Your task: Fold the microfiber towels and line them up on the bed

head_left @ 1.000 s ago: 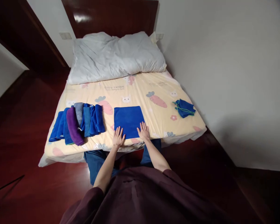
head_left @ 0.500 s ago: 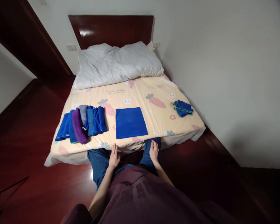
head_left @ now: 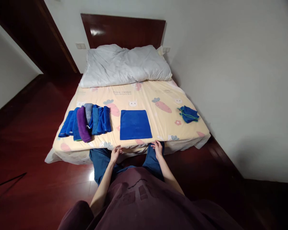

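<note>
A flat, square blue towel [head_left: 135, 124] lies near the front edge of the bed [head_left: 158, 95], which has a yellow carrot-print sheet. My left hand [head_left: 115, 153] hangs at the bed's front edge just below the towel, fingers loosely curled and empty. My right hand [head_left: 157, 148] rests at the edge near the towel's right corner, fingers relaxed and apart, holding nothing. Neither hand touches the towel.
A row of folded towels [head_left: 86, 121], blue, purple and grey, lies to the left on the bed. A small crumpled blue cloth [head_left: 188, 114] sits at the right. A white duvet [head_left: 124, 64] is bunched at the headboard. A white wall runs along the right; dark wooden floor surrounds the bed.
Both hands have left the blue towel and drawn back to the bed's front edge. The towel stays flat. The view has tilted up and back slightly.
</note>
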A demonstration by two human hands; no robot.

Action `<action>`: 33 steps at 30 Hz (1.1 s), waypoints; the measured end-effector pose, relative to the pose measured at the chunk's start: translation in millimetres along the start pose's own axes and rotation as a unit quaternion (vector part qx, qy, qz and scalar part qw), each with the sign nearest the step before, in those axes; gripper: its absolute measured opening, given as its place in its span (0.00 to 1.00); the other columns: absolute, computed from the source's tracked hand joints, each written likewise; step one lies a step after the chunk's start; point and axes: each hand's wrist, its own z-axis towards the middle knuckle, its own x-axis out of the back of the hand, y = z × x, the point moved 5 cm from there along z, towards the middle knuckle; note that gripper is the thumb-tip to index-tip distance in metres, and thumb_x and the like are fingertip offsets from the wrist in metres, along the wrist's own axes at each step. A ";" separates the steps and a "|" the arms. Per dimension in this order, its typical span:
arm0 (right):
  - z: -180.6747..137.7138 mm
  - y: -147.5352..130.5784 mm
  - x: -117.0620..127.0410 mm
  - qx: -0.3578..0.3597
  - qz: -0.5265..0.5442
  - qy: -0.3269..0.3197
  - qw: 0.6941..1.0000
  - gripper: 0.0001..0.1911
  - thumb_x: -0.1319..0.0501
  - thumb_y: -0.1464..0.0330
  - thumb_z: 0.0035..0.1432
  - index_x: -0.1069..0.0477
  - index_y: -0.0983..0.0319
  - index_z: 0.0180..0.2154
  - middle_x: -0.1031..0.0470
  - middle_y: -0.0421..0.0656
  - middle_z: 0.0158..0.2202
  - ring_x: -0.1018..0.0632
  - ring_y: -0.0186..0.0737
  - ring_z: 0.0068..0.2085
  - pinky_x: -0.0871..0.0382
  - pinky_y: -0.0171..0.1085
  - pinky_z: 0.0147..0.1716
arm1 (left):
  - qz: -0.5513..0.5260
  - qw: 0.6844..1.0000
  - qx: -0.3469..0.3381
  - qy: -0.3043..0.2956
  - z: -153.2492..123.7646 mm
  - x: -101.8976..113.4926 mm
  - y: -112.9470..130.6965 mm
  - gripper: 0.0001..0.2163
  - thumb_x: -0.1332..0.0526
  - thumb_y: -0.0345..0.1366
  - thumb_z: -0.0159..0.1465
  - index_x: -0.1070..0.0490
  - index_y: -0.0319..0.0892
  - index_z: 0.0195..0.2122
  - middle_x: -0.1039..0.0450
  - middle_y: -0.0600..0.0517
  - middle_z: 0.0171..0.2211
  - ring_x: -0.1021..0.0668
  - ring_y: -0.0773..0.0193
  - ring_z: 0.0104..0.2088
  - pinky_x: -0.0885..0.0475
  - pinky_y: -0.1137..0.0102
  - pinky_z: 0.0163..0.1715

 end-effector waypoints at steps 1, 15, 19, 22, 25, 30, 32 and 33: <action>1.9 0.3 -0.7 -0.016 0.021 -0.013 1.000 0.24 0.33 0.49 0.49 0.29 0.59 0.41 0.17 0.45 0.33 0.17 0.44 0.28 0.28 0.35 0.23 | -0.011 1.000 -0.001 0.007 3.4 -0.5 4.8 0.14 0.33 0.40 0.65 0.29 0.40 0.48 0.18 0.44 0.38 0.15 0.57 0.37 0.19 0.59 0.46; 19.4 0.8 5.1 -0.119 0.141 -0.093 0.978 0.16 0.34 0.57 0.57 0.33 0.56 0.43 0.16 0.47 0.43 0.14 0.45 0.42 0.20 0.41 0.38 | 0.045 0.998 -0.047 -0.002 37.9 -34.0 55.7 0.17 0.34 0.41 0.68 0.31 0.41 0.55 0.20 0.44 0.41 0.15 0.62 0.37 0.21 0.60 0.50; 31.0 -14.6 -10.4 -0.112 0.063 -0.102 0.986 0.12 0.35 0.59 0.60 0.31 0.57 0.41 0.16 0.46 0.42 0.14 0.42 0.38 0.21 0.38 0.37 | 0.039 0.997 -0.061 -0.003 39.3 -33.5 56.4 0.16 0.33 0.42 0.66 0.29 0.41 0.52 0.20 0.45 0.40 0.16 0.62 0.37 0.21 0.60 0.49; 40.7 -22.6 -23.3 -0.127 -0.003 -0.072 0.989 0.10 0.35 0.61 0.61 0.30 0.59 0.39 0.17 0.44 0.36 0.15 0.39 0.35 0.23 0.33 0.34 | 0.012 0.999 -0.050 -0.003 42.2 -31.8 53.2 0.15 0.30 0.44 0.62 0.27 0.41 0.45 0.20 0.47 0.36 0.16 0.61 0.37 0.21 0.62 0.48; 49.3 -26.8 -34.4 -0.143 -0.038 -0.055 0.987 0.08 0.34 0.63 0.61 0.29 0.59 0.39 0.19 0.41 0.31 0.16 0.37 0.30 0.25 0.29 0.29 | -0.002 1.000 -0.030 -0.002 47.9 -30.4 51.9 0.16 0.28 0.46 0.59 0.27 0.40 0.36 0.22 0.49 0.30 0.17 0.60 0.33 0.19 0.63 0.42; 59.4 -27.1 -40.5 -0.142 -0.067 -0.054 0.986 0.11 0.28 0.69 0.55 0.29 0.62 0.31 0.21 0.42 0.26 0.17 0.38 0.25 0.29 0.28 0.22 | -0.011 1.000 -0.010 -0.004 58.0 -27.8 53.2 0.17 0.27 0.44 0.57 0.34 0.42 0.28 0.24 0.51 0.25 0.17 0.57 0.29 0.20 0.63 0.34; 60.7 -24.6 -38.4 -0.134 -0.073 -0.049 0.987 0.13 0.27 0.72 0.53 0.31 0.62 0.27 0.22 0.42 0.23 0.18 0.38 0.24 0.30 0.28 0.22 | -0.013 1.000 -0.008 0.003 59.0 -25.7 50.7 0.16 0.28 0.42 0.59 0.36 0.43 0.27 0.24 0.50 0.25 0.17 0.57 0.28 0.20 0.63 0.33; 60.5 -22.9 -36.9 -0.127 -0.073 -0.047 0.988 0.13 0.27 0.73 0.52 0.31 0.62 0.26 0.23 0.42 0.22 0.18 0.39 0.24 0.29 0.29 0.22 | -0.012 1.000 -0.009 0.008 58.6 -24.4 48.4 0.16 0.29 0.42 0.59 0.37 0.43 0.27 0.24 0.50 0.25 0.17 0.58 0.28 0.20 0.64 0.32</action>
